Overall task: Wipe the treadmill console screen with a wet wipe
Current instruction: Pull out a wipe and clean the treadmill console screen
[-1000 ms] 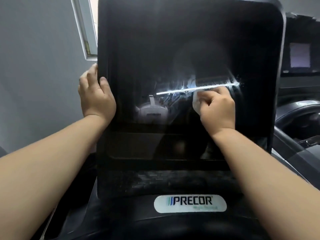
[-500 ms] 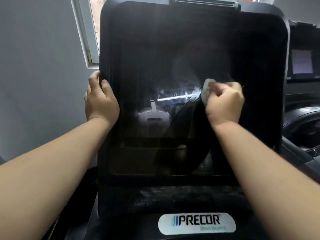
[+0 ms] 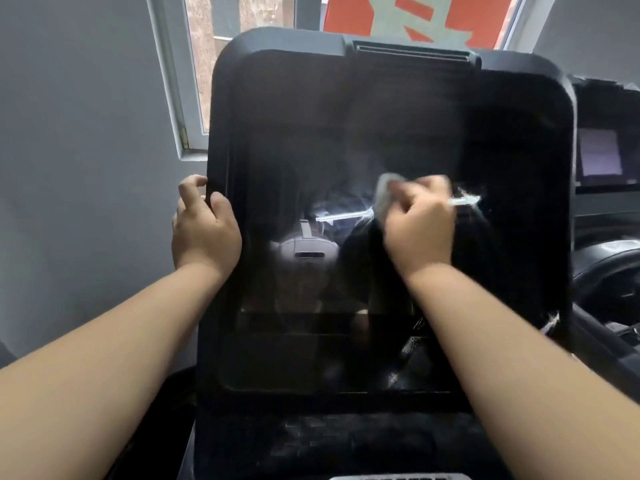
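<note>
Grey walls close in on our left and upper right, and a window (image 3: 221, 64) sits behind the treadmill console (image 3: 277, 53), with an orange and pale sign (image 3: 415, 15) showing through the glass. We stand close to the console screen (image 3: 346, 140), a dark glossy panel that fills most of the view and mirrors our headset and a bright strip light. Our left hand (image 3: 204, 230) grips the console's left edge, thumb on the front face and fingers (image 3: 188, 188) curled round behind it, steadying the panel. Our right hand (image 3: 419, 226) is closed over the wet wipe (image 3: 386, 194), bunched into a pale wad that pokes out at the upper left of the fist and presses against the screen right of centre; the hand is blurred, so we judge it mid-stroke. From here the likeliest fault is uneven coverage: the upper half and the far left of the glass look hazy, and short strokes around the middle could leave them streaked. The small wad may also slip out of our grip, or our knuckles could smear the glass. To our right a second machine (image 3: 602, 157) with a pale display stands just beside us
</note>
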Motion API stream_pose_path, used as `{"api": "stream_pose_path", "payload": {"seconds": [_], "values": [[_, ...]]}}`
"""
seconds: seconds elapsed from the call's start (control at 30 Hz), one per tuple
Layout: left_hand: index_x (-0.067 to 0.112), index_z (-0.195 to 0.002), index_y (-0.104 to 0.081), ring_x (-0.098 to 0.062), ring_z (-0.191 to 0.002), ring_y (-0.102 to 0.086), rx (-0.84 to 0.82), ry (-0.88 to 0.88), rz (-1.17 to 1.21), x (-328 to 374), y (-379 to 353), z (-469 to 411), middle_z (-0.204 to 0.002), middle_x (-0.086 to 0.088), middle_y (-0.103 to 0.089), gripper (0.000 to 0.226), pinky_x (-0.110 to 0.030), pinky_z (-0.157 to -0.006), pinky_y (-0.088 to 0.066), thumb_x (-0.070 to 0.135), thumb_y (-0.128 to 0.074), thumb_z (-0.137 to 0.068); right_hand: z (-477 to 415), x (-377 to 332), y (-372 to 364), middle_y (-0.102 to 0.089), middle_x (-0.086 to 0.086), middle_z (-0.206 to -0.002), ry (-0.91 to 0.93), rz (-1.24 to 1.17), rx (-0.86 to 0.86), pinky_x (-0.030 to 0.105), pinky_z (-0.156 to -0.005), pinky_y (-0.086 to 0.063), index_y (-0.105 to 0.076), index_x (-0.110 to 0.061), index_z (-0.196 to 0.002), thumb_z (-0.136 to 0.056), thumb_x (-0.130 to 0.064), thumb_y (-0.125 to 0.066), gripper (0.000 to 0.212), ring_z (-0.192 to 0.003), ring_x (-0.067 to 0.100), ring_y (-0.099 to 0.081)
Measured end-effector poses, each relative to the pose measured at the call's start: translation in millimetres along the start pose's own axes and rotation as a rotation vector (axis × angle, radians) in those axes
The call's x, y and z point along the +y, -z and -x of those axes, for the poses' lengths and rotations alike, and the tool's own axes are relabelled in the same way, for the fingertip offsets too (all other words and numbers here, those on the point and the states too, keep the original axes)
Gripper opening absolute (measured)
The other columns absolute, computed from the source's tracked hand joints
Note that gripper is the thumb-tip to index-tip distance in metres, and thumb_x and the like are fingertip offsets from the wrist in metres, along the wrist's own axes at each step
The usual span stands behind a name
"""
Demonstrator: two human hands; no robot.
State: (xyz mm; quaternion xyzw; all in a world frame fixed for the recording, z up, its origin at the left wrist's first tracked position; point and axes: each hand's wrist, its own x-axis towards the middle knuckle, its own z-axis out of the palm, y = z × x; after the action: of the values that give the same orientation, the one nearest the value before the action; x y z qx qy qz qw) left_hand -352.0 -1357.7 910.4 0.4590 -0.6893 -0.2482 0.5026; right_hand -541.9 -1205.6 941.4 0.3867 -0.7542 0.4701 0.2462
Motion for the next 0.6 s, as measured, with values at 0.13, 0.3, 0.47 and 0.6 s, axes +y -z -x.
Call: {"api": "stream_pose_path", "payload": {"seconds": [0.13, 0.3, 0.47, 0.6], "values": [[0.010, -0.119, -0.039, -0.036, -0.107, -0.049, 0.051, 0.007, 0.043, 19.4, -5.1, -27.4, -0.118, -0.017, -0.055, 0.035, -0.044, -0.086, -0.040, 0.032, -0.027, -0.094, 91.3, -18.4, -15.3, -0.058, 0.008, -0.087, 0.612, -0.053, -0.466, 0.036, -0.067, -0.048, -0.070, -0.007, -0.084, -0.077, -0.003, -0.068, 0.007, -0.075, 0.025, -0.053], [0.010, -0.119, -0.041, -0.035, -0.109, -0.049, 0.092, 0.002, 0.008, 19.6, -8.3, -25.0, -0.119, -0.016, -0.054, 0.033, -0.042, -0.085, -0.038, 0.032, -0.028, -0.098, 13.7, -4.4, -1.8, -0.059, 0.013, -0.086, 0.543, -0.067, -0.347, 0.024, -0.070, -0.043, -0.073, -0.002, -0.083, -0.084, -0.014, -0.068, 0.012, -0.076, 0.022, -0.055], [0.013, -0.119, -0.043, -0.033, -0.107, -0.051, 0.103, -0.016, 0.022, 17.8, -8.3, -26.2, -0.119, -0.012, -0.056, 0.031, -0.037, -0.081, -0.036, 0.032, -0.029, -0.098, -28.0, -3.3, -3.4, -0.057, 0.016, -0.101, 0.079, 0.023, 0.022, 0.016, -0.077, -0.038, -0.073, -0.003, -0.097, -0.086, -0.009, -0.056, 0.021, -0.088, 0.030, -0.057], [0.014, -0.119, -0.042, -0.033, -0.106, -0.051, 0.095, -0.008, 0.032, 17.1, -8.6, -25.9, -0.117, -0.010, -0.056, 0.031, -0.040, -0.083, -0.039, 0.032, -0.029, -0.098, 63.4, -21.0, -18.7, -0.058, 0.006, -0.085, 0.761, -0.010, -0.400, 0.033, -0.071, -0.047, -0.068, -0.007, -0.087, -0.080, -0.003, -0.064, 0.008, -0.073, 0.019, -0.049]]}}
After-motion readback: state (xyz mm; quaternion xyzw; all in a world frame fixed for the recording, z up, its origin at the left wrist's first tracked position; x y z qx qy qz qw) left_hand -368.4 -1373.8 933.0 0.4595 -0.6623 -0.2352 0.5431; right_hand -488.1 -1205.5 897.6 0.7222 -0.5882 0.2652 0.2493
